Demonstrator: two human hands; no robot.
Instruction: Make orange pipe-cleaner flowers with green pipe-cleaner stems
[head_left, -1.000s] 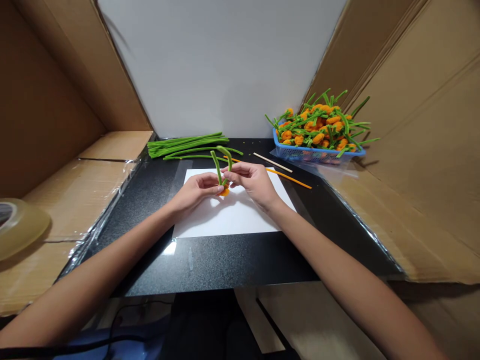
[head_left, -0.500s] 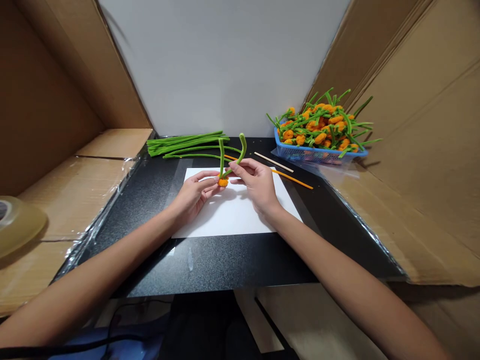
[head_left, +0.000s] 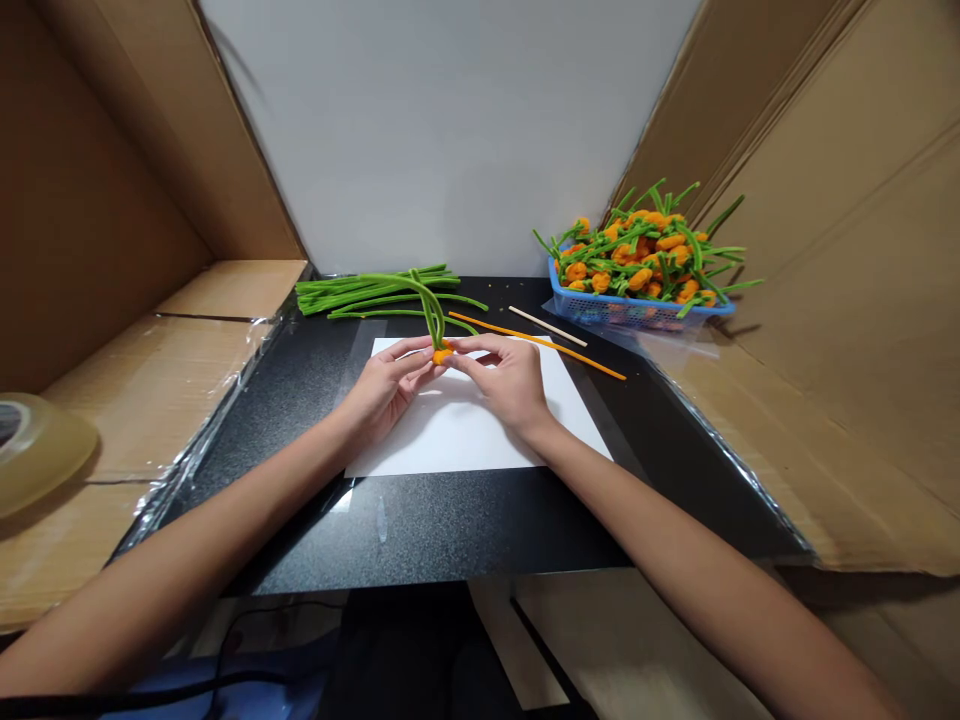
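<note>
A small orange fuzzy piece (head_left: 443, 356) with green fuzzy stems (head_left: 430, 305) rising from it is held over the white sheet (head_left: 450, 435). My left hand (head_left: 388, 388) grips its left side between thumb and fingers. From the right, my right hand (head_left: 506, 378) pinches the same orange piece. The stems stand close together and one bends over to the left at the top. Fingers hide part of the orange piece.
Green stems (head_left: 352, 292) lie at the back left. An orange stem (head_left: 577, 355) and a pale stick (head_left: 547, 326) lie right of centre. A blue basket (head_left: 637, 306) holds several orange-and-green pieces. A tape roll (head_left: 56, 450) sits far left; cardboard walls flank the black table (head_left: 450, 525).
My right hand has let go of the right green stem and moved down onto the orange piece. The stems have swung left and closer together.
</note>
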